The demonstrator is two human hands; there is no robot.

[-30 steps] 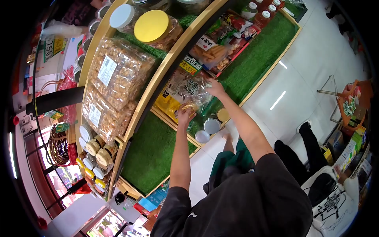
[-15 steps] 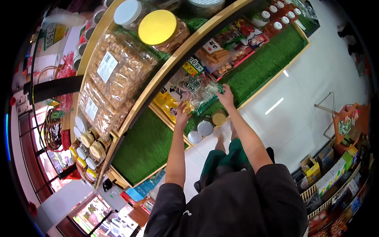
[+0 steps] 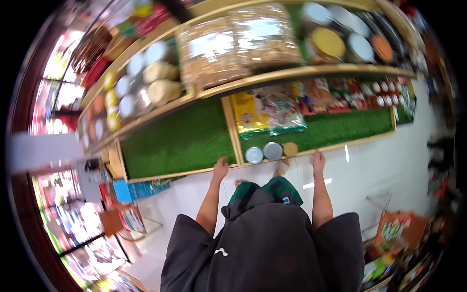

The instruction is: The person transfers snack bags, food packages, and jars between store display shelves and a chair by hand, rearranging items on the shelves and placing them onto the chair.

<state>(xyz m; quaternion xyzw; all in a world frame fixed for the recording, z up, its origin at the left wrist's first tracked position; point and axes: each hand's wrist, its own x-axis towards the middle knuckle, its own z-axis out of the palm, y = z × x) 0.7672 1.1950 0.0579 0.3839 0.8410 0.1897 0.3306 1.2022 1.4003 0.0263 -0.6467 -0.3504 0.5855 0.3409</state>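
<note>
Indoors, a two-tier display (image 3: 272, 76) over a pale floor (image 3: 360, 175)

The floor shines with streaks of light and spreads out past the display's front edge, while bright windows (image 3: 70, 214) line the room's left side. The lower shelf (image 3: 177, 141) is covered in green matting and split by a wooden divider (image 3: 232, 130). Two big clear packs (image 3: 214, 58) sit side by side on the upper tier, their labels blurred. A blue box (image 3: 129, 191) stands below the lower shelf's front left corner. Right of the divider, toward the back edge, lie a yellow bag (image 3: 248, 114) and, just beside it, a clear bag (image 3: 286, 113). The left hand (image 3: 221, 168) is at the front edge, a little left of the divider; the right hand (image 3: 318, 161) is at the same edge, farther right. Both have bent fingers; whether either grips the wood, I cannot tell. Between them, three jars (image 3: 272, 151) stand in a row along that edge.
</note>
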